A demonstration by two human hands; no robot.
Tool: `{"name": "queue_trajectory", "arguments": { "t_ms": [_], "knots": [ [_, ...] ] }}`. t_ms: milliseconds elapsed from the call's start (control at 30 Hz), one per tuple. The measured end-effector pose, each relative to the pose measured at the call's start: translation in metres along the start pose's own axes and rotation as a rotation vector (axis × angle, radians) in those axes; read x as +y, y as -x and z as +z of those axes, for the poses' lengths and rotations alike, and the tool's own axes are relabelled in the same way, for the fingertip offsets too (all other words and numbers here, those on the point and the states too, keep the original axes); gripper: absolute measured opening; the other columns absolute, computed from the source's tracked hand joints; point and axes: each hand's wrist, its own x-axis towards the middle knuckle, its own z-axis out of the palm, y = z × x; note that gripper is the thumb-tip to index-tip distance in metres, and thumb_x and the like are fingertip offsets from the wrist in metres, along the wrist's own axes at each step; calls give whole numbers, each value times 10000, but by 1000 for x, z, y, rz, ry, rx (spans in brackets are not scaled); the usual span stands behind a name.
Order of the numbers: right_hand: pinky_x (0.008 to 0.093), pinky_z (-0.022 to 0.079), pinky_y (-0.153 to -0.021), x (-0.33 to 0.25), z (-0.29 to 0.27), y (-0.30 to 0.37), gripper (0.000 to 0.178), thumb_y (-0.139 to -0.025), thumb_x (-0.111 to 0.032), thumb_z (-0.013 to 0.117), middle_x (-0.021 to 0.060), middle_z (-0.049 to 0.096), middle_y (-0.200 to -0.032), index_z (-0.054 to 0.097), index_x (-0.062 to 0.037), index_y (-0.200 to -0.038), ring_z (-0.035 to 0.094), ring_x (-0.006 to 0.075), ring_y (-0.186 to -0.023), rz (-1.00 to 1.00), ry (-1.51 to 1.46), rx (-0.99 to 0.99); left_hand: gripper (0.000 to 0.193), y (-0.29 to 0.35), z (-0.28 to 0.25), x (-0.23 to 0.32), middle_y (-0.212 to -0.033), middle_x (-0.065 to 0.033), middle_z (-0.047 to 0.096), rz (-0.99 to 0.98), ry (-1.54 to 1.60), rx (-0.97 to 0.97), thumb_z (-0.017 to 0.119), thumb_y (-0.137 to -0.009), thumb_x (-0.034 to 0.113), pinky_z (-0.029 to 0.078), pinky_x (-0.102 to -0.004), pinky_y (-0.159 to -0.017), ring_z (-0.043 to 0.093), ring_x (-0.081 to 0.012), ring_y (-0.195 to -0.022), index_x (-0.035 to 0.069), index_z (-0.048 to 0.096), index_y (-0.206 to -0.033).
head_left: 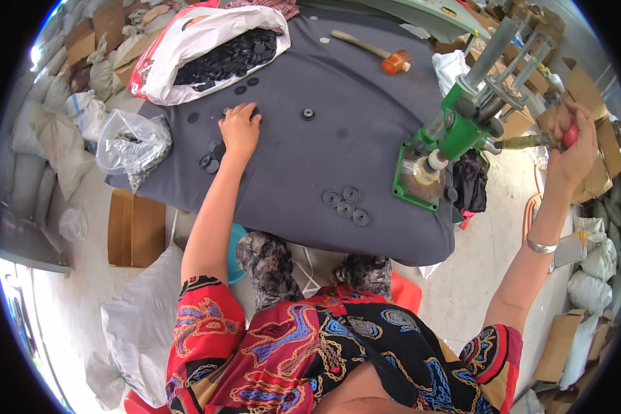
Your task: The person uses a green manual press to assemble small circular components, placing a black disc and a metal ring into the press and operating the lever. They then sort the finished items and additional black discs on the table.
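My left hand (240,130) reaches to the table's left part, its fingers bent down over a black plastic disc (257,111), which partly shows at the fingertips. Out to the right, my right hand (574,145) is wrapped round the red ball knob (570,135) on the lever of a green hand press (455,124). A pale round piece (436,160) sits low on the press, above its base. Several finished-looking black discs with round centres (346,208) lie grouped near the table's front edge. One disc with a metal centre (308,114) lies alone mid-table.
A white and red sack (214,34) full of black discs lies at the back left. Loose discs (214,155) and a clear bag of small parts (136,145) lie near my left forearm. A wooden-handled mallet (386,56) rests farther back on the grey cloth (283,179). Cardboard boxes and sacks surround the table.
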Motion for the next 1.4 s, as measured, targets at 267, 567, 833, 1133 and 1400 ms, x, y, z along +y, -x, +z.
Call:
{"name": "queue_trajectory", "arguments": {
  "t_ms": [267,567,833,1133,1400],
  "knots": [
    [302,379,-605,-4,9,4,255,-939,-111,419,52,423,-647,583,84,-935,362,131,-558,-1,94,101,299,6,15,-6,-1110,-10,674,-24,-263,-161,664,-841,239,374,-489,-907,560,-242,-1123,167,687,-1130],
    [296,370,-597,-1,0,1,251,-935,-118,424,50,417,-645,579,79,-932,359,130,-549,-41,74,28,295,-7,25,-9,-1003,-95,660,65,-286,-162,660,-839,245,404,-480,-884,556,-346,-1062,151,688,-1117],
    [297,374,-601,4,1,-1,245,-938,-117,424,51,417,-647,577,74,-930,362,131,-553,-16,30,30,296,-4,23,-19,-998,-86,655,63,-247,-152,659,-843,248,403,-483,-893,561,-305,-1056,161,689,-1125],
    [292,378,-584,-1,3,6,248,-938,-109,427,65,447,-660,580,86,-914,384,141,-553,-31,51,77,369,4,21,-7,-1031,-49,642,108,-366,-182,642,-862,261,399,-496,-878,563,-265,-1066,187,625,-1223],
    [271,393,-491,3,11,1,213,-894,-99,514,78,519,-614,622,80,-850,445,139,-500,-87,-23,57,342,-3,26,-15,-965,-60,652,150,-390,-149,651,-838,227,390,-503,-861,559,-267,-1041,148,640,-1171]
  ]
}}
